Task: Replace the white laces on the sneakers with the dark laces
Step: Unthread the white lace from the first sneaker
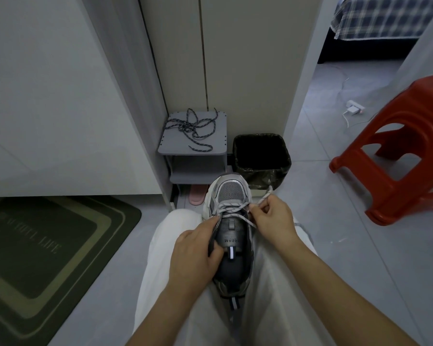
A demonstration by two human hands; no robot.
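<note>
The grey shelf (219, 142) stands beyond the toe of the sneaker (230, 192), well apart from both hands. The sneaker itself lies on the person's lap, toe pointing away, sole down between the thighs; it looks light but bulky, probably stiff in the sole and soft at the padded collar, so the firm place to hold it is the side wall by the tongue. The left hand (193, 250) grips it there, fingers curled along the sneaker's left edge, thumb tucked in beside the tongue; the right hand (273, 216), at the sneaker's right edge, pinches a strand of the white lace (231, 208) between thumb and forefinger. The dark laces (193, 128) lie in a loose tangle on the shelf top, beyond the sneaker; they are likely limp, light cord that snags on itself, best lifted by a tipped end rather than by the heap. The white lace crosses only the eyelets nearest the sneaker's toe, one end trailing off to the right; it seems soft and slightly rough, so drawing it close to each eyelet should free it.
</note>
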